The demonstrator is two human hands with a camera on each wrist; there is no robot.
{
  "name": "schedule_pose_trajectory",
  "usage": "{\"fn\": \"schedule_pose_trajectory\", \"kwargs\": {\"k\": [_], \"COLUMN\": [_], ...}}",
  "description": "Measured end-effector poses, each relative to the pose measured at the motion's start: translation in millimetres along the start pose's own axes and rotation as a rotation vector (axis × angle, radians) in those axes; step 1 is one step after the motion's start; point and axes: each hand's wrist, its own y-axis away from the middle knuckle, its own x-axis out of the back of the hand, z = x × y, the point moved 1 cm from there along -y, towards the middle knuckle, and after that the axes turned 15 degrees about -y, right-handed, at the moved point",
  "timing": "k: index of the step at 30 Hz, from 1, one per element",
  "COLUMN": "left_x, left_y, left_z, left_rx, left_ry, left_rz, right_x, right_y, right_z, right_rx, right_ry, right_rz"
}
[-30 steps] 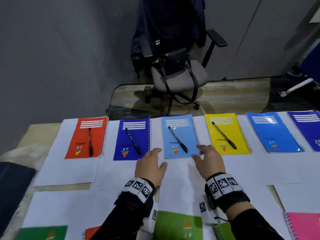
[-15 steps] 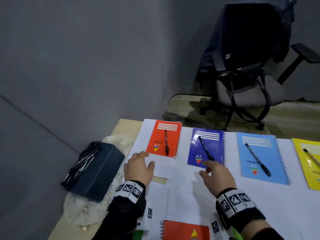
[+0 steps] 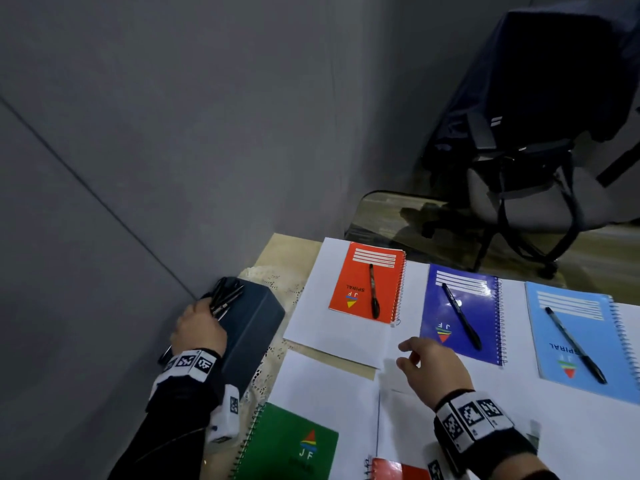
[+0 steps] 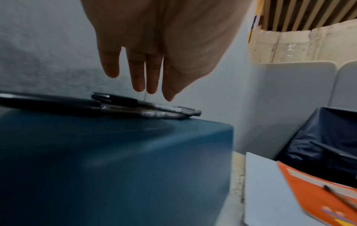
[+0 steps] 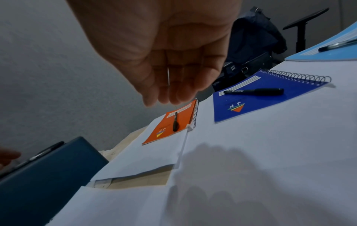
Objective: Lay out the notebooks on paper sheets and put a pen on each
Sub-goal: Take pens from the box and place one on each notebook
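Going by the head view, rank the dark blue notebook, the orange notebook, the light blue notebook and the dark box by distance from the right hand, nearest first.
Measured from the right hand:
1. Dark blue notebook: just beyond the fingertips, slightly right.
2. Orange notebook: farther back, to the left.
3. Too close to call: light blue notebook, far right, and dark box, far left under the left hand.

A box sat at the table's left edge, left of the sheets, with loose pens on its top. In the far row three notebooks lay side by side, each on a sheet, a pen on each. Nearer, another notebook lay on a sheet, right of the box.
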Motion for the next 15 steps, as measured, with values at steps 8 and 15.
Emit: {"fn": "schedule_pose_trajectory", "kwargs": {"k": [8, 15], "left_x": [-5.7, -3.8], "left_y": [-13.3, -7.5], "left_z": [-7.3, 3.1], "left_rx": [-0.002, -0.058], "left_ry": [-0.028, -0.032], "left_rz": [-0.045, -0.056], "right_x": [-2.6, -9.3], "right_y": [-6.9, -8.7], "right_z": [-15.4, -23.4], "right_rx": [0.008, 0.016], "right_ry": [0.02, 0.014], "right_rz": [0.029, 0.023]}}
